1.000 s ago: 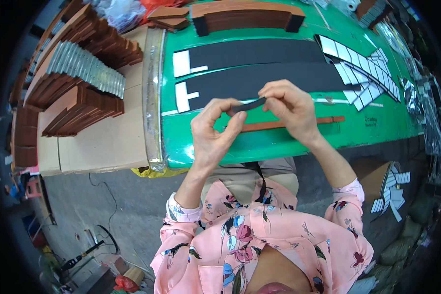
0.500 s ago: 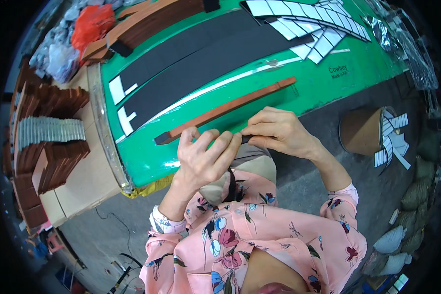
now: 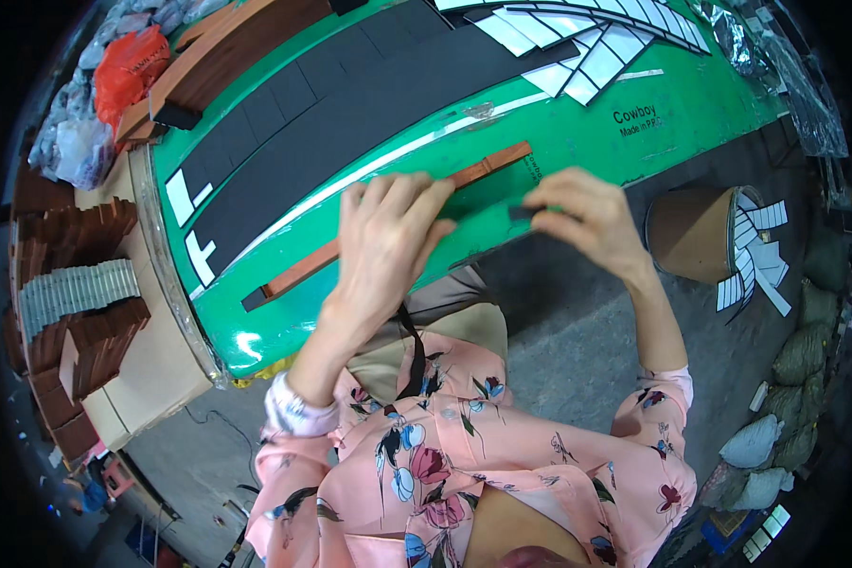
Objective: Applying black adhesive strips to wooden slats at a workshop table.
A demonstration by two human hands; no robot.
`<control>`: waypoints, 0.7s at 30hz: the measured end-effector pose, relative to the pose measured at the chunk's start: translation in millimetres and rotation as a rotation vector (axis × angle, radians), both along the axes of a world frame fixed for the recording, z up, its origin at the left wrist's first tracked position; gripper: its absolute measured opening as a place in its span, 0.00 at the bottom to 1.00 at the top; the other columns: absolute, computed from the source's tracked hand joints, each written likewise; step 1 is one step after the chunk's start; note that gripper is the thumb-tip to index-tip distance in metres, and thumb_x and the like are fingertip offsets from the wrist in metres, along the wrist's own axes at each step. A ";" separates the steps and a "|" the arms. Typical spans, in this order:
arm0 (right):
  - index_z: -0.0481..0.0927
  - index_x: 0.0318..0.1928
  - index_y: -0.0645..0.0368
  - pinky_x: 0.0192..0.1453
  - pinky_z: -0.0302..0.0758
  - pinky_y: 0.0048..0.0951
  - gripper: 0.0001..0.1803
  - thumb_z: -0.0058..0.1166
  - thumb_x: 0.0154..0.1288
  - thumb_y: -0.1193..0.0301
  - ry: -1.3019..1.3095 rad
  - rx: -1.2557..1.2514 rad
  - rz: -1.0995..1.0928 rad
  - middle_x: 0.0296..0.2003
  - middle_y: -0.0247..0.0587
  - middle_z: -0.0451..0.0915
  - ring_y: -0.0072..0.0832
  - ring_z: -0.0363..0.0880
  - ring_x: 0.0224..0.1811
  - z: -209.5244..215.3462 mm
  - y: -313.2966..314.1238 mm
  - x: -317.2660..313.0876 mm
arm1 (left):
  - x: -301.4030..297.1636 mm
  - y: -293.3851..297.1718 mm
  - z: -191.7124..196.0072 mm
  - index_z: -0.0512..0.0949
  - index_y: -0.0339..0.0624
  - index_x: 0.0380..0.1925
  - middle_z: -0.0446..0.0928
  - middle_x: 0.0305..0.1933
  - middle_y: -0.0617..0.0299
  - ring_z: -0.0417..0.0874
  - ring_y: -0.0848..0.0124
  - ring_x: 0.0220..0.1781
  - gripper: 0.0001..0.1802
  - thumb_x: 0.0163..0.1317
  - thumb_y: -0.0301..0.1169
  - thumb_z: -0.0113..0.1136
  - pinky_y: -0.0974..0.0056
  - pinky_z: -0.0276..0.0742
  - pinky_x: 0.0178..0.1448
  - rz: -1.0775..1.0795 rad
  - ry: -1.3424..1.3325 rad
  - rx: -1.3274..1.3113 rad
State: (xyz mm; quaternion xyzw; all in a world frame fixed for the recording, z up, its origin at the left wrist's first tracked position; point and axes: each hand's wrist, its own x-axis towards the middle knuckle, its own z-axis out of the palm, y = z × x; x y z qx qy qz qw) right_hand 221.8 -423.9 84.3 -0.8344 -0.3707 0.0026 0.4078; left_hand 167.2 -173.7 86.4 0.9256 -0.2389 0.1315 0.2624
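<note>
A long reddish-brown wooden strip [image 3: 300, 272] with a black tip at its left end lies slantwise on the green tabletop. My left hand [image 3: 383, 237] is over its middle, fingers curled across it and thumb on the near side, hiding that stretch. To the right, my right hand [image 3: 587, 220] pinches a small black piece [image 3: 521, 213] between thumb and fingers, just off the near edge of the strip. Beyond both hands, long black sheets [image 3: 350, 142] scored into pieces lie side by side, with white backing bared at their left ends.
White backing strips [image 3: 606, 62] overlap at the far right of the green table [image 3: 577, 142]. A brown bin [image 3: 691, 232] with backing scraps stands right. Curved wooden parts [image 3: 246, 57] lie far left, near a red bag [image 3: 131, 76]. Stacked wooden pieces [image 3: 104, 341] fill cardboard at left.
My hands have parted: the left moved onto the wooden strip, the right went right with the small black piece. The strip has shifted slightly left and turned. The whole view has shifted a little.
</note>
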 end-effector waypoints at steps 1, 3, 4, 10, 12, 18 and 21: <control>0.83 0.38 0.59 0.39 0.74 0.33 0.12 0.64 0.50 0.74 -0.094 -0.005 -0.065 0.33 0.39 0.79 0.35 0.76 0.35 -3.3 1.2 9.9 | 9.1 -11.0 -10.5 0.79 0.42 0.42 0.78 0.42 0.61 0.76 0.63 0.43 0.20 0.47 0.34 0.68 0.59 0.65 0.48 0.100 -0.006 -0.029; 0.83 0.39 0.57 0.38 0.74 0.32 0.12 0.64 0.50 0.73 -0.175 -0.037 -0.086 0.33 0.37 0.79 0.34 0.76 0.34 -9.4 4.0 28.9 | 25.7 -29.1 -30.6 0.79 0.42 0.41 0.78 0.41 0.61 0.77 0.63 0.43 0.20 0.47 0.35 0.69 0.59 0.65 0.47 0.204 -0.007 -0.060; 0.84 0.39 0.56 0.37 0.73 0.32 0.13 0.64 0.50 0.72 -0.258 -0.069 -0.112 0.33 0.36 0.79 0.32 0.75 0.34 -12.1 5.5 36.7 | 32.4 -36.2 -38.7 0.80 0.43 0.40 0.79 0.40 0.62 0.77 0.64 0.42 0.19 0.47 0.36 0.69 0.60 0.64 0.46 0.261 0.028 -0.076; 0.85 0.37 0.53 0.37 0.74 0.30 0.13 0.66 0.46 0.72 -0.266 -0.124 -0.042 0.32 0.32 0.78 0.30 0.75 0.34 -26.2 7.1 57.6 | 44.7 -53.4 -53.2 0.83 0.47 0.33 0.80 0.32 0.67 0.78 0.68 0.36 0.13 0.47 0.36 0.70 0.61 0.62 0.41 0.352 0.130 -0.185; 0.85 0.37 0.53 0.37 0.75 0.30 0.13 0.66 0.46 0.73 -0.262 -0.126 -0.011 0.32 0.31 0.78 0.29 0.75 0.34 -27.0 10.6 61.1 | 44.6 -52.5 -54.2 0.83 0.47 0.32 0.80 0.31 0.68 0.78 0.68 0.35 0.12 0.47 0.36 0.70 0.62 0.62 0.41 0.366 0.162 -0.215; 0.85 0.36 0.53 0.37 0.75 0.30 0.13 0.66 0.46 0.73 -0.228 -0.136 0.035 0.32 0.31 0.78 0.29 0.74 0.36 -28.1 13.5 65.9 | 45.8 -52.2 -54.4 0.83 0.47 0.32 0.81 0.30 0.68 0.78 0.69 0.34 0.12 0.46 0.36 0.70 0.63 0.63 0.41 0.380 0.136 -0.208; 0.85 0.36 0.52 0.37 0.75 0.30 0.13 0.66 0.46 0.73 -0.221 -0.140 0.030 0.32 0.30 0.78 0.29 0.74 0.36 -29.4 13.9 66.2 | 46.0 -51.9 -54.8 0.84 0.47 0.32 0.81 0.31 0.68 0.78 0.69 0.34 0.13 0.46 0.36 0.70 0.63 0.63 0.41 0.377 0.142 -0.206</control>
